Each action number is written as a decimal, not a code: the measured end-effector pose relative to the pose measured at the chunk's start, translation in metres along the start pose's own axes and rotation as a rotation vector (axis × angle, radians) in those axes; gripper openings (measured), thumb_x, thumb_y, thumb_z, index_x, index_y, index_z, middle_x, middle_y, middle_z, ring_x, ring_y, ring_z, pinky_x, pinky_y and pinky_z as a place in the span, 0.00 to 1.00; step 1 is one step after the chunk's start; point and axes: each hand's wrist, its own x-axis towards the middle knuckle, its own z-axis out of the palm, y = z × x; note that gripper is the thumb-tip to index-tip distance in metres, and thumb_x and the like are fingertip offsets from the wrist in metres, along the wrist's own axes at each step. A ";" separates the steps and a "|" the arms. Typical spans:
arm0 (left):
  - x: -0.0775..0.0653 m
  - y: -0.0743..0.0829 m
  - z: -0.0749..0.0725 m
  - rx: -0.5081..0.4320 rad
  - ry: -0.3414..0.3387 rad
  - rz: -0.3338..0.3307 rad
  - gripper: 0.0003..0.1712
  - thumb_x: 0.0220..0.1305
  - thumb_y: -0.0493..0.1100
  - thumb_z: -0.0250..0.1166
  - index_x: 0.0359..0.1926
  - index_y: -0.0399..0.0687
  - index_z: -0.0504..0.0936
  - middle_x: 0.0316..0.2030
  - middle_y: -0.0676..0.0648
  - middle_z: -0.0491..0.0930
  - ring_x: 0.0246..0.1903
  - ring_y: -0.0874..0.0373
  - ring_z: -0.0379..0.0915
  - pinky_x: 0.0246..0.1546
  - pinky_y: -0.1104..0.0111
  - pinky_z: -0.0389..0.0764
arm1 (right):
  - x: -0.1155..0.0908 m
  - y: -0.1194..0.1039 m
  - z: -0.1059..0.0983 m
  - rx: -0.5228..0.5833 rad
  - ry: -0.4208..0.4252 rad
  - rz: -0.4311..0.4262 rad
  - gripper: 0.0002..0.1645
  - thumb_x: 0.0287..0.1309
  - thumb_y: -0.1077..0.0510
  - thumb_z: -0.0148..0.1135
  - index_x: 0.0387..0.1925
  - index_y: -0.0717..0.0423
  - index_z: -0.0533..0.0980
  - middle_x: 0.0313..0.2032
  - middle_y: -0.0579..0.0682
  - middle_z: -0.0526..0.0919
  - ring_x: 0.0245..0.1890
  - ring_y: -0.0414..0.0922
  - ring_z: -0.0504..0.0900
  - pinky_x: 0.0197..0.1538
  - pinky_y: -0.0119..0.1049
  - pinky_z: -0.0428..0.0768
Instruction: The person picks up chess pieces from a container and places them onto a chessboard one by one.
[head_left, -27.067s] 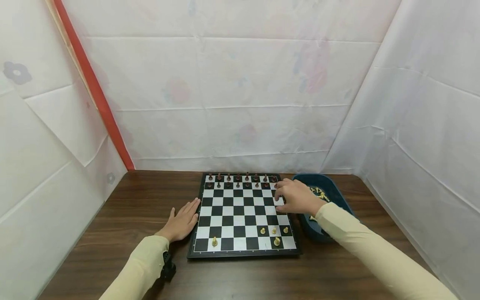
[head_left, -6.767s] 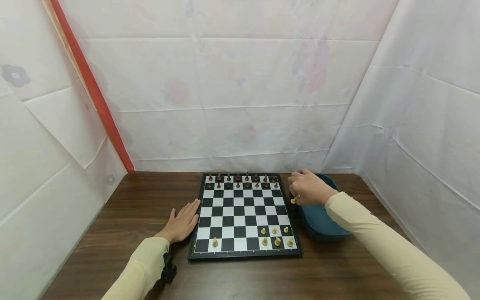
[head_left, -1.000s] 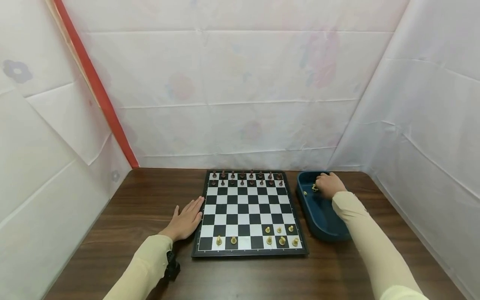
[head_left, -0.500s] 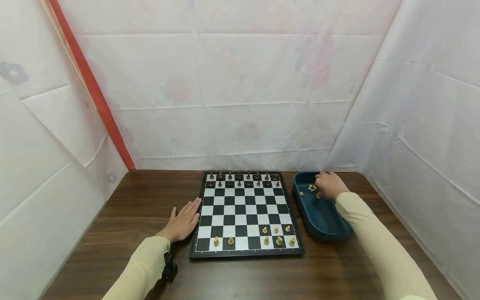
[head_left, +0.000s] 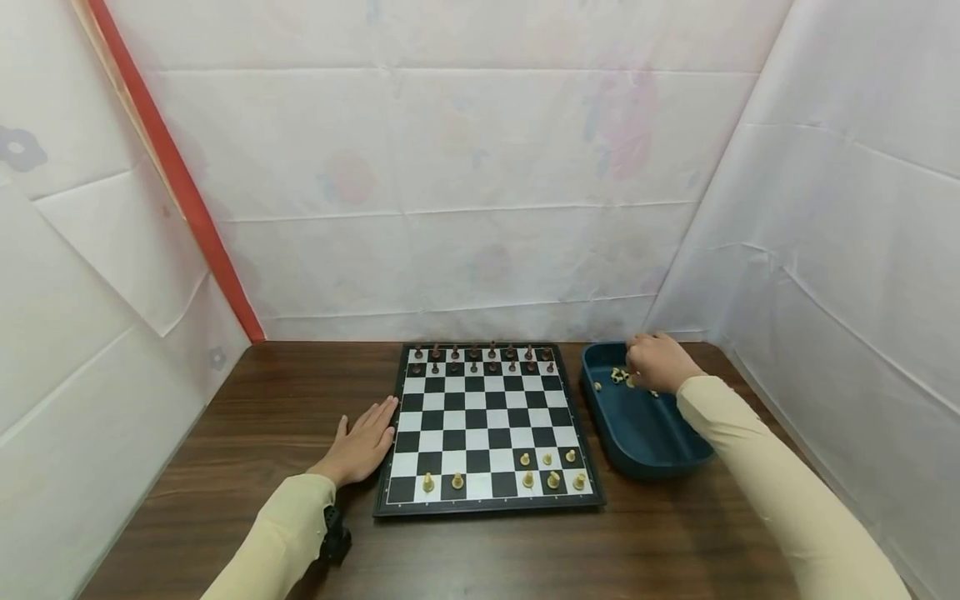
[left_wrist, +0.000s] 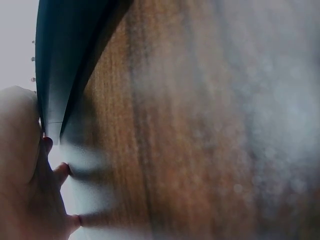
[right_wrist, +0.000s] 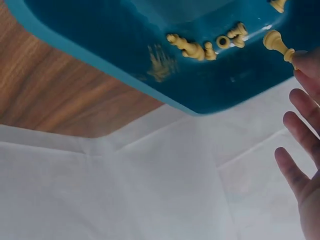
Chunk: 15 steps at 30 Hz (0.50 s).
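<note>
A black-and-white chessboard (head_left: 487, 507) lies on the table. Dark red chess pieces (head_left: 474, 353) fill its two far rows, and several cream pieces (head_left: 553, 479) stand on the two near rows. My left hand (head_left: 356, 446) rests flat on the table, fingertips at the board's left edge; in the left wrist view, the fingers (left_wrist: 61, 172) lie alongside that edge. Over the far end of a blue tray (head_left: 611, 446), my right hand (head_left: 662, 363) pinches a cream chess piece (right_wrist: 276, 42) between thumb and forefinger, its other fingers spread. Several loose cream pieces (right_wrist: 192, 50) lie in the tray.
The brown wooden table (head_left: 300, 375) bears the board, with the tray close on its right. White sheeting (head_left: 480, 192) hangs at the back and both sides, a red strip (head_left: 176, 171) running down the left. A black device (head_left: 335, 537) sits on the left wrist.
Over the longer span, more cream pieces have come to stand on the nearest row. In the last second my right hand has risen slightly in the tray with one piece. My left hand has stayed put.
</note>
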 end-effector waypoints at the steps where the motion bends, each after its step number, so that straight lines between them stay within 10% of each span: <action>1: 0.000 0.000 0.000 0.002 0.000 -0.001 0.32 0.75 0.47 0.41 0.74 0.41 0.48 0.73 0.39 0.48 0.70 0.39 0.42 0.60 0.33 0.34 | 0.000 0.000 -0.002 0.000 0.005 -0.003 0.16 0.40 0.60 0.74 0.10 0.45 0.75 0.20 0.41 0.68 0.24 0.43 0.67 0.33 0.42 0.68; 15: -0.001 0.000 -0.001 0.014 0.008 0.003 0.32 0.75 0.46 0.41 0.74 0.40 0.49 0.72 0.39 0.49 0.70 0.38 0.43 0.60 0.33 0.35 | 0.012 -0.015 -0.035 0.009 0.071 -0.086 0.12 0.43 0.59 0.75 0.15 0.47 0.78 0.25 0.42 0.72 0.29 0.45 0.73 0.39 0.46 0.73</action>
